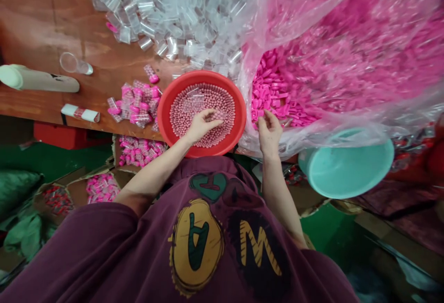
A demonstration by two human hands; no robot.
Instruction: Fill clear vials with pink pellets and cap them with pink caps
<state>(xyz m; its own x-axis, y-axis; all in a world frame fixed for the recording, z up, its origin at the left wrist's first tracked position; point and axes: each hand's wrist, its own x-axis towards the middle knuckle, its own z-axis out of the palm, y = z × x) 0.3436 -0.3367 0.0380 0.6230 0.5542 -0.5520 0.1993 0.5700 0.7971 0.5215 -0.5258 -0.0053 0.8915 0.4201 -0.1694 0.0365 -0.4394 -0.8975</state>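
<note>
My left hand (204, 125) is over the red basin (163, 118) of small pink beads (183, 125). Its thumb and fingers close on a small clear plastic tube (218, 114), which barely shows against the beads. More clear tubes (194, 100) lie on the beads near the back of the basin. To the right, my right hand (270, 134) reaches the near edge of the loose pink plastic caps (268, 85) in a clear bag. Its fingers are curled together at the caps, and what lies between the fingertips is hard to make out.
Empty clear tubes (166, 11) are heaped behind the basin. Left of it lie bead-filled tubes with pink caps (137, 102). A turquoise basin (350, 169) stands below the plastic bag (312, 129). Boxes of capped tubes (140, 150) sit below the table edge.
</note>
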